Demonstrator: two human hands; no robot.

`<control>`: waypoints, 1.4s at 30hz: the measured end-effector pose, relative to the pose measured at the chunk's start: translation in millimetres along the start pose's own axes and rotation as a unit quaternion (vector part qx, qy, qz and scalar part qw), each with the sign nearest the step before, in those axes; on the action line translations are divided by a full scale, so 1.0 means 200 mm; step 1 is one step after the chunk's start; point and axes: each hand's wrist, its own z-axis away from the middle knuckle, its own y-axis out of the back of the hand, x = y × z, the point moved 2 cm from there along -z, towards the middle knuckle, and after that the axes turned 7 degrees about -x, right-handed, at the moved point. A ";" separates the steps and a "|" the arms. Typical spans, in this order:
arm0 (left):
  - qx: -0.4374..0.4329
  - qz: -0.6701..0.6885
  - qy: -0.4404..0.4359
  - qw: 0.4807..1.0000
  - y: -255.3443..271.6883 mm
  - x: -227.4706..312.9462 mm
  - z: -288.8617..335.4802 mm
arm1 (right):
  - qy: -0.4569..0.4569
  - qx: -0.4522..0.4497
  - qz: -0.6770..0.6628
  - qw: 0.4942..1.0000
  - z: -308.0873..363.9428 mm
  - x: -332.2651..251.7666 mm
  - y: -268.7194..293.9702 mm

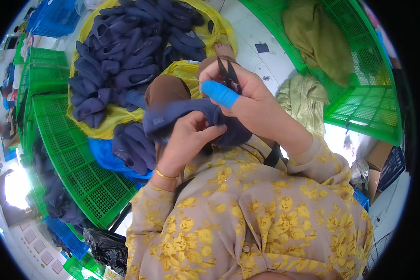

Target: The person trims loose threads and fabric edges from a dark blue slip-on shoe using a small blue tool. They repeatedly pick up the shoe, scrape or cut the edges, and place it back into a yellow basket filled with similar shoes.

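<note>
Left hand (190, 135): closed, thumb and curled fingers pinching a navy shoe-shaped piece (175, 114). Piece sits over the lap, just in front of the torso, one end running left past the hand; that end is blurred. Right hand (253, 95): closed around dark scissors (228, 74), blades pointing up, away from the torso. Blue wrap (220, 94) on its thumb. Something thin by the thumb tip, too small to identify. Can't tell if right hand touches the piece.

Further out: more navy pieces (133, 46) heaped on a yellow sheet (81, 114) ahead and left; a few sit nearer on blue plastic (105, 156). Green crate (79, 158) at left, another green crate (366, 114) at right with olive cloth (319, 39) in it.
</note>
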 end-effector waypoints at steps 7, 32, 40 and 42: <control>-0.143 -0.589 -0.110 0.788 0.33 0.12 0.05 | 0.019 -0.021 -0.027 0.999 0.06 -0.09 -0.07; 0.191 -0.311 -0.128 0.922 0.16 -0.26 0.41 | -0.091 -0.235 0.298 0.921 0.03 0.40 -0.14; 0.181 -0.291 -0.172 0.924 0.19 -0.28 0.39 | -0.111 -0.284 0.330 0.893 0.02 0.36 -0.11; 0.178 -0.294 -0.175 0.923 0.19 -0.28 0.39 | -0.119 -0.292 0.331 0.889 0.01 0.36 -0.11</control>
